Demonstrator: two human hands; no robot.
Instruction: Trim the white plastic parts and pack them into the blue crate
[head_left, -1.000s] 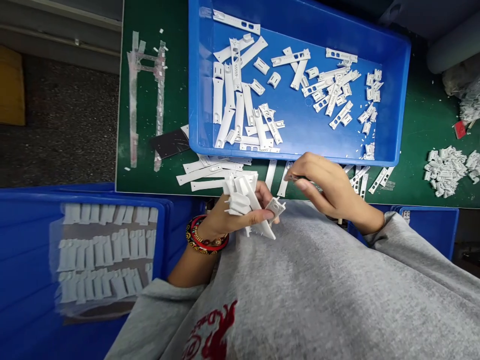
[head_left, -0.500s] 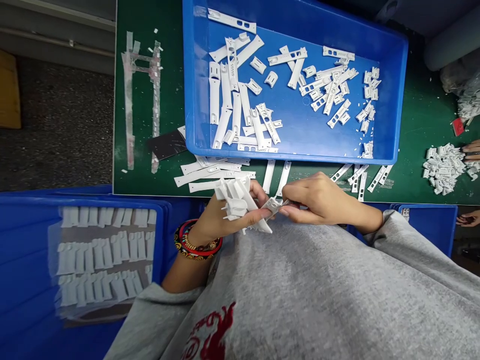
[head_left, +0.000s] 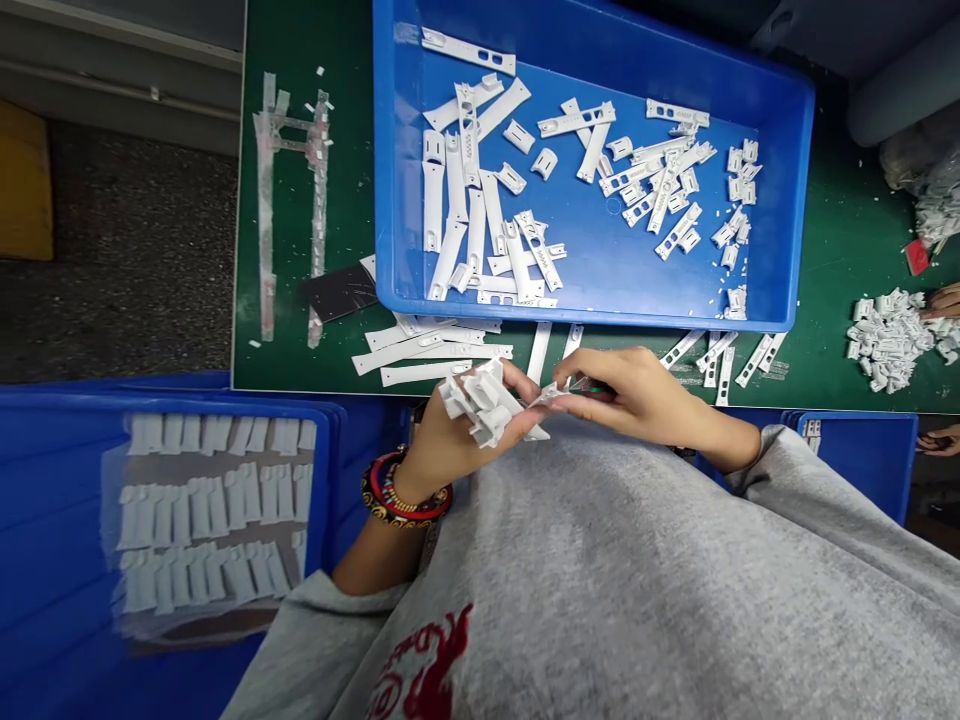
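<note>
My left hand [head_left: 450, 430] is closed around a bundle of white plastic parts [head_left: 487, 405], long strips and short curved clips, which stick out at several angles. Between its thumb and forefinger, the end of one white strip [head_left: 551, 394] points to the right. My right hand [head_left: 634, 395] is pinched at that end, fingertips against it. A thin, greyish, blade-like tool [head_left: 576, 386] shows between the right fingers; most of it is hidden by them. Both hands are held in front of my body, just off the front edge of the green table [head_left: 337, 375].
A large blue tray [head_left: 592, 312] on the table holds scattered white strips and clips. More strips [head_left: 420, 345] lie before it. At left, a blue bin [head_left: 319, 500] contains rows of white parts. A clip pile [head_left: 889, 340] lies near another person's hand [head_left: 946, 300] at right.
The bundle in my left hand has turned and tilted, showing more of its clips' ends. My right fingers have shifted slightly left and up, closer onto the strip's end.
</note>
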